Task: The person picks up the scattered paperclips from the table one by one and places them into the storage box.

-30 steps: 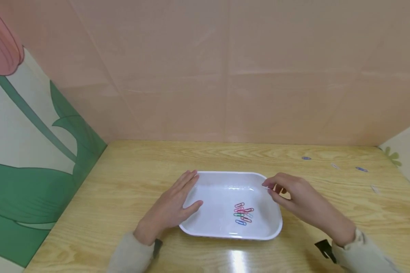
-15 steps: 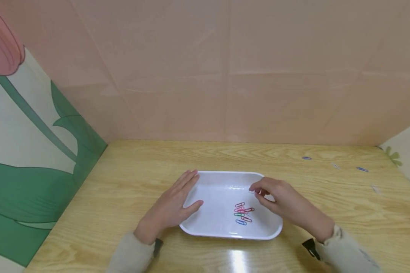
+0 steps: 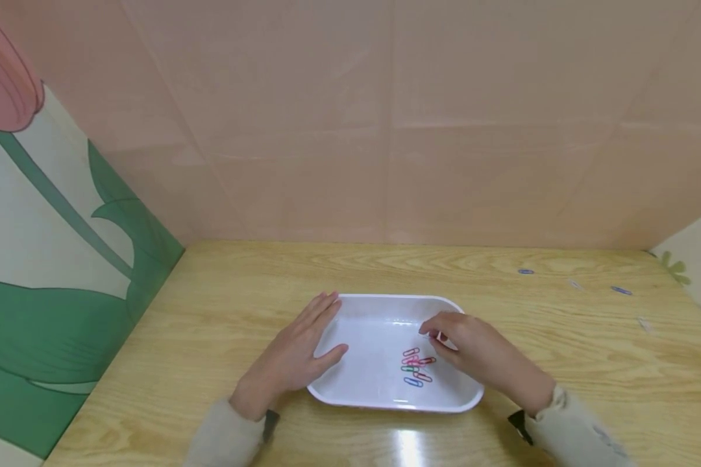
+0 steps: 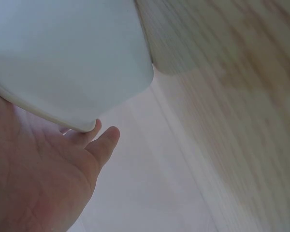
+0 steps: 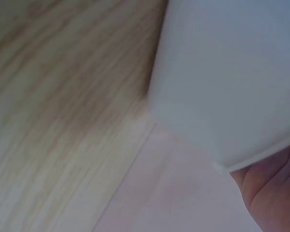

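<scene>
Pinching a thin, whitish wire paper clip (image 3: 424, 335) between thumb and fingertips, our right hand (image 3: 473, 345) hangs over the inside of a glossy white, round-cornered tray (image 3: 362, 379), towards its right edge. The clip barely shows, and the right wrist view hides it altogether. Just beside it, towards the tray's near edge, lies a cluster of red, pink, green and blue paper clips (image 3: 411, 363), some overlapping. Our left hand (image 3: 292, 350), fingers straight, rests along the tray's left edge, thumb reaching over the inside.

With so narrow a grip, we judge, the clip could slip early if the fingers roll; landing on the cluster, it could tangle, and against white it would be hard to spot. Too much weight from the left hand could tilt or slide the tray.

Towards the far right corner of the yellow wood-grain table (image 3: 239, 292) we see two blue wire clips (image 3: 622, 290) and two pale wire clips (image 3: 644, 324), well apart; the tray's raised right wall stands between them and the cluster. A peach-coloured backdrop (image 3: 327, 162) closes the table's far edge.
</scene>
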`<state>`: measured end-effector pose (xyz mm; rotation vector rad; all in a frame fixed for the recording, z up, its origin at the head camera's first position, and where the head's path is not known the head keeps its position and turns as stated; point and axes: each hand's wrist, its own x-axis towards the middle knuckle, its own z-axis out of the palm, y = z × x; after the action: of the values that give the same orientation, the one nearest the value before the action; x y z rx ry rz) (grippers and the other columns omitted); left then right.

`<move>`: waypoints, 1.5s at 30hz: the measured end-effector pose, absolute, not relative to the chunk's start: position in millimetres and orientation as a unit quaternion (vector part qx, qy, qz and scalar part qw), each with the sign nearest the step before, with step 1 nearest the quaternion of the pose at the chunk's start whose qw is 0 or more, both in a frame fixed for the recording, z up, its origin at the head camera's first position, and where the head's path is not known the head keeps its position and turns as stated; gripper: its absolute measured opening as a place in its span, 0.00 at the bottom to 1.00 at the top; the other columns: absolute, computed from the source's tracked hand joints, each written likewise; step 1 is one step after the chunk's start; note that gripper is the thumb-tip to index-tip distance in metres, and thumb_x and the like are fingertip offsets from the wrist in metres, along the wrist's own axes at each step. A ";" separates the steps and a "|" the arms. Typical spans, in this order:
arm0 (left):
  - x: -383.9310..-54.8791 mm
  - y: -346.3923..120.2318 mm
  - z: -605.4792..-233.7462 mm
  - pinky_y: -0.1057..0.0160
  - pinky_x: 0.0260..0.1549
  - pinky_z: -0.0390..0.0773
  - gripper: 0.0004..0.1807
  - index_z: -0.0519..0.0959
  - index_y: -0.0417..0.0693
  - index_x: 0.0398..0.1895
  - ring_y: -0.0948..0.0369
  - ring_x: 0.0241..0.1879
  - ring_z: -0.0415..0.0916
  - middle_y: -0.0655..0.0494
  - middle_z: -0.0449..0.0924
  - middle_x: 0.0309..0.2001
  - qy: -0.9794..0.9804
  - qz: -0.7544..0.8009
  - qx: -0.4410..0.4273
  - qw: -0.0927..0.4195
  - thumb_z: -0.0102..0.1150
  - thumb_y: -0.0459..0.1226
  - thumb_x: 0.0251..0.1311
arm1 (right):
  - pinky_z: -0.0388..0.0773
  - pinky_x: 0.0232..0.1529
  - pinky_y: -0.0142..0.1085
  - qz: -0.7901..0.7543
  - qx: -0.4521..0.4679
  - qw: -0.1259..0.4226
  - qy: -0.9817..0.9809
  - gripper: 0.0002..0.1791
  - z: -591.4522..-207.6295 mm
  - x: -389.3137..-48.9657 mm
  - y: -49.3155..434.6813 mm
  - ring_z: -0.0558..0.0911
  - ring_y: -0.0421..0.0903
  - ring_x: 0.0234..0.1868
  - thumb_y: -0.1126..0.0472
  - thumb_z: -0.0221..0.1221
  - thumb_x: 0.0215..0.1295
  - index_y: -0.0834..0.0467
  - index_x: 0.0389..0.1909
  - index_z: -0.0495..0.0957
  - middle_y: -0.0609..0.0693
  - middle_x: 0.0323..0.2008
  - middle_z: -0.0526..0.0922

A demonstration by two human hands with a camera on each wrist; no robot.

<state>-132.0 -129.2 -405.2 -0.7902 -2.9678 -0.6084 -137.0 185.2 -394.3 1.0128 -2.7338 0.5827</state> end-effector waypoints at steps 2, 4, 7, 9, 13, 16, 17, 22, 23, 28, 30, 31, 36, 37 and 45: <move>-131.7 -129.0 -405.4 0.51 0.77 0.55 0.42 0.52 0.49 0.79 0.55 0.80 0.44 0.54 0.48 0.80 -0.948 -0.194 -0.252 0.004 0.51 0.57 0.69 | 0.85 0.36 0.32 0.183 0.340 0.086 -0.919 0.10 -397.1 -136.7 183.8 0.82 0.38 0.34 0.69 0.68 0.55 0.58 0.38 0.85 0.45 0.33 0.86; -131.8 -128.8 -405.5 0.51 0.77 0.55 0.42 0.52 0.49 0.79 0.55 0.80 0.44 0.55 0.47 0.80 -0.948 -0.193 -0.251 0.002 0.50 0.57 0.69 | 0.85 0.35 0.32 0.178 0.341 0.087 -0.919 0.09 -399.7 -136.4 182.9 0.81 0.38 0.34 0.68 0.68 0.55 0.57 0.38 0.85 0.44 0.33 0.85; -132.3 -128.3 -405.8 0.52 0.77 0.54 0.42 0.52 0.49 0.79 0.55 0.80 0.43 0.56 0.46 0.81 -0.948 -0.192 -0.252 0.001 0.50 0.57 0.69 | 0.84 0.34 0.33 0.175 0.347 0.094 -0.917 0.09 -402.9 -136.0 182.4 0.81 0.38 0.33 0.68 0.69 0.55 0.56 0.37 0.85 0.43 0.32 0.85; -132.7 -128.3 -405.9 0.52 0.77 0.54 0.42 0.52 0.49 0.79 0.55 0.80 0.43 0.56 0.46 0.80 -0.948 -0.193 -0.252 0.001 0.50 0.57 0.69 | 0.84 0.34 0.33 0.171 0.345 0.095 -0.918 0.09 -403.2 -135.5 182.0 0.81 0.38 0.33 0.68 0.69 0.54 0.55 0.37 0.85 0.42 0.31 0.85; -132.9 -129.4 -405.7 0.51 0.77 0.54 0.42 0.52 0.49 0.79 0.55 0.80 0.44 0.56 0.46 0.80 -0.948 -0.194 -0.252 0.005 0.50 0.57 0.69 | 0.84 0.34 0.34 0.163 0.342 0.100 -0.920 0.09 -404.0 -135.6 180.3 0.80 0.37 0.32 0.67 0.69 0.54 0.55 0.36 0.86 0.42 0.31 0.85; -133.2 -130.3 -405.4 0.51 0.77 0.55 0.42 0.53 0.48 0.79 0.53 0.80 0.46 0.55 0.47 0.80 -0.949 -0.192 -0.252 0.009 0.50 0.57 0.69 | 0.84 0.35 0.35 0.158 0.344 0.105 -0.919 0.09 -405.7 -136.3 178.8 0.81 0.37 0.32 0.67 0.70 0.54 0.55 0.36 0.86 0.42 0.31 0.85; -133.3 -130.4 -405.3 0.51 0.77 0.55 0.42 0.53 0.48 0.79 0.53 0.79 0.46 0.55 0.47 0.80 -0.948 -0.191 -0.253 0.009 0.50 0.57 0.69 | 0.84 0.35 0.35 0.156 0.345 0.107 -0.919 0.09 -406.3 -136.5 178.5 0.81 0.38 0.32 0.67 0.70 0.54 0.55 0.36 0.86 0.42 0.31 0.85; -134.1 -130.3 -404.9 0.51 0.77 0.55 0.42 0.53 0.47 0.79 0.52 0.79 0.46 0.55 0.47 0.80 -0.947 -0.190 -0.258 0.011 0.50 0.57 0.69 | 0.84 0.35 0.36 0.149 0.339 0.115 -0.922 0.09 -407.5 -136.1 178.3 0.81 0.38 0.32 0.67 0.70 0.52 0.55 0.35 0.87 0.42 0.30 0.86; -134.2 -130.2 -404.9 0.52 0.77 0.54 0.42 0.53 0.47 0.79 0.53 0.79 0.46 0.55 0.47 0.80 -0.947 -0.190 -0.258 0.011 0.50 0.57 0.69 | 0.84 0.35 0.36 0.149 0.338 0.116 -0.922 0.09 -407.5 -135.9 178.3 0.81 0.38 0.32 0.67 0.70 0.52 0.55 0.35 0.87 0.42 0.30 0.86; -133.7 -129.9 -404.6 0.51 0.77 0.54 0.42 0.53 0.48 0.79 0.53 0.80 0.45 0.54 0.47 0.80 -0.949 -0.189 -0.254 0.004 0.51 0.57 0.69 | 0.84 0.36 0.37 0.146 0.338 0.116 -0.922 0.09 -406.8 -135.1 177.8 0.82 0.40 0.33 0.67 0.71 0.52 0.55 0.36 0.87 0.43 0.31 0.86; -133.4 -129.7 -404.7 0.51 0.77 0.54 0.42 0.52 0.48 0.79 0.53 0.80 0.45 0.54 0.47 0.80 -0.949 -0.191 -0.252 0.002 0.51 0.57 0.69 | 0.84 0.37 0.37 0.147 0.336 0.113 -0.923 0.10 -406.6 -134.8 177.8 0.82 0.40 0.34 0.67 0.71 0.52 0.55 0.36 0.87 0.44 0.32 0.87; -133.5 -129.5 -404.9 0.51 0.77 0.54 0.42 0.52 0.48 0.79 0.53 0.80 0.45 0.53 0.47 0.80 -0.948 -0.192 -0.253 0.001 0.51 0.57 0.69 | 0.85 0.37 0.37 0.147 0.335 0.110 -0.924 0.10 -406.5 -134.8 177.8 0.82 0.40 0.34 0.67 0.71 0.52 0.55 0.36 0.87 0.44 0.32 0.87; -133.6 -129.1 -405.9 0.51 0.77 0.54 0.42 0.52 0.49 0.79 0.54 0.80 0.44 0.53 0.48 0.80 -0.948 -0.195 -0.252 0.002 0.51 0.56 0.69 | 0.84 0.36 0.37 0.150 0.328 0.096 -0.928 0.10 -406.3 -135.7 177.9 0.82 0.40 0.34 0.66 0.71 0.53 0.54 0.37 0.87 0.44 0.32 0.87; -133.5 -129.2 -406.1 0.50 0.77 0.54 0.42 0.52 0.49 0.79 0.54 0.80 0.45 0.53 0.48 0.80 -0.948 -0.195 -0.252 0.003 0.51 0.56 0.69 | 0.84 0.36 0.37 0.150 0.328 0.096 -0.928 0.10 -406.4 -135.9 177.9 0.82 0.39 0.34 0.66 0.71 0.53 0.54 0.37 0.87 0.43 0.32 0.87; -134.3 -129.9 -406.3 0.50 0.76 0.56 0.42 0.54 0.48 0.78 0.53 0.79 0.46 0.53 0.49 0.80 -0.948 -0.191 -0.253 0.011 0.51 0.57 0.69 | 0.83 0.35 0.35 0.152 0.328 0.098 -0.927 0.09 -407.2 -135.8 177.7 0.80 0.38 0.33 0.66 0.70 0.53 0.54 0.36 0.87 0.42 0.31 0.87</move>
<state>-134.3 -129.9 -406.3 -0.7903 -2.9584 -0.5963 -135.8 177.7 -407.2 0.9723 -2.7440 0.4508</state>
